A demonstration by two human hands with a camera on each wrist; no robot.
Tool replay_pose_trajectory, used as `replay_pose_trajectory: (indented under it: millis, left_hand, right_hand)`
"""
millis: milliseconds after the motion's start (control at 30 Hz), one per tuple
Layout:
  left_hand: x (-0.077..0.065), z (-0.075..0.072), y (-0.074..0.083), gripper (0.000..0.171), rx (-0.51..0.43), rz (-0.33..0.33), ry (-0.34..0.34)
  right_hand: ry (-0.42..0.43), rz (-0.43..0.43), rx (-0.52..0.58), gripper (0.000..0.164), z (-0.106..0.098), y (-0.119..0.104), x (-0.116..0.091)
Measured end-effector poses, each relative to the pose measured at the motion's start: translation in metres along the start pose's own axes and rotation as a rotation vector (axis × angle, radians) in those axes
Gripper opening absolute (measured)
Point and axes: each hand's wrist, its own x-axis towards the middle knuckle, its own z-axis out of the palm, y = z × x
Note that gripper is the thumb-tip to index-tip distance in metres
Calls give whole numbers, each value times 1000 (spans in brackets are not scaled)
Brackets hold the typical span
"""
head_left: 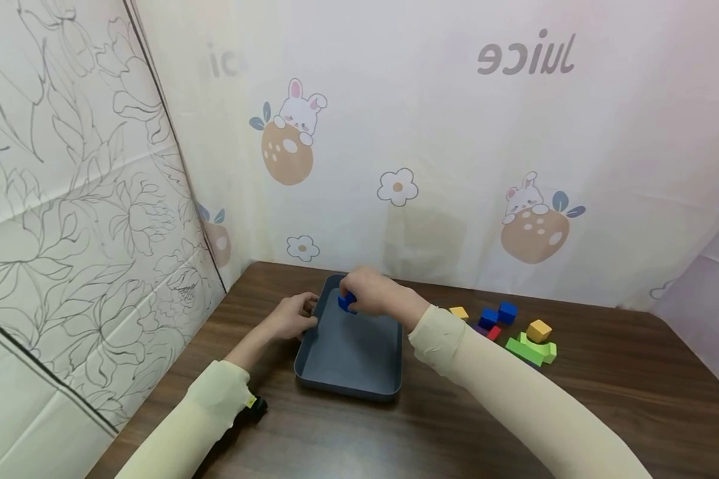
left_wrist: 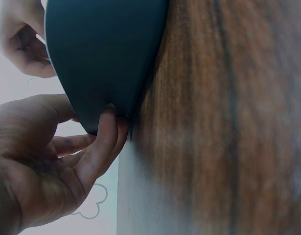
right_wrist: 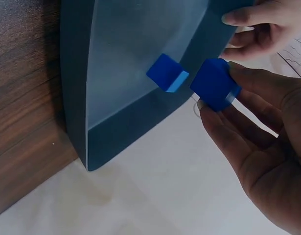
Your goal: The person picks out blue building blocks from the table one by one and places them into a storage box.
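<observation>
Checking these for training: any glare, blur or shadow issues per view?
Head: pale sheen on the table near the bottom edge, soft shadow on the backdrop; left wrist: hazy, tabletop grain soft toward the right edge; right wrist: held blue block fairly crisp, right hand mostly shaded.

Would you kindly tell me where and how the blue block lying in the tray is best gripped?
Probably by two opposite sides, from above: the blue block is flat-faced, and the tray has raised walls but an open top.
</observation>
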Motion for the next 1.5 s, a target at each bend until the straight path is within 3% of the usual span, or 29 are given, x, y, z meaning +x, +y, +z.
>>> replay_pose_trajectory:
  millis: [433,767,1500]
  left_hand:
    - [0,0,-1,50,-18,-1,-7]
    - [-1,-1,-3,51,-22,11,-27]
    - [0,-2,-6,51,-20,32,-17]
  right_hand:
    - [-84,16,66,21,13,-6,13]
    - [-153,60,46,27,18,-16,25]
    - [-156,59,37,25,31,-23,33]
